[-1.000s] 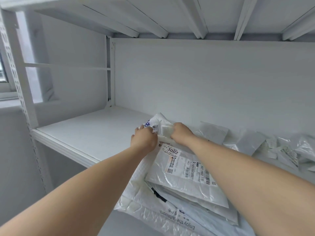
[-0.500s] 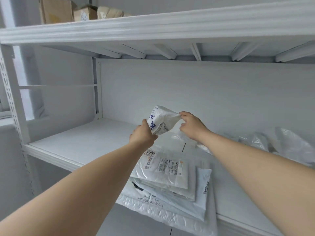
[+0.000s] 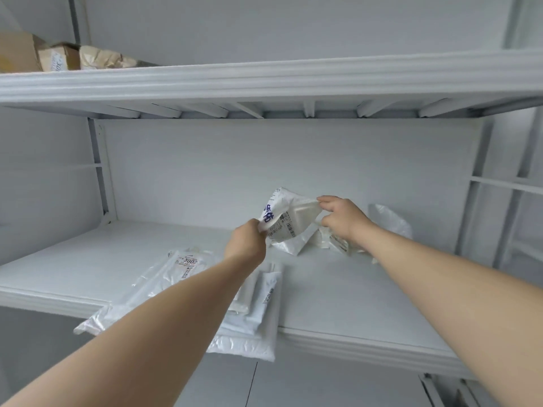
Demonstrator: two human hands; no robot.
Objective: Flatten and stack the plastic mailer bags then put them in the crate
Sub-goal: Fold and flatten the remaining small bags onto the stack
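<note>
Head view, single item in hand.

- Mailer bag (image 3: 289, 217): white, crumpled, blue print and a barcode label. It is held up above the shelf (image 3: 352, 295), between both hands.
- Left hand (image 3: 248, 245): fingers curled, gripping the bag's lower left edge.
- Right hand (image 3: 342, 218): thumb and fingers pinching the bag's upper right corner.
- Stack of bags (image 3: 249, 327): flat, lying on the shelf below the left forearm, with its near edge overhanging the shelf front. The top bag carries a label reading "3002".
- Loose bags (image 3: 389, 217): crumpled, at the back of the shelf, behind and under the right hand.
- Upper shelf (image 3: 264, 80): holds brown parcels (image 3: 61, 57) at its left end.
</note>
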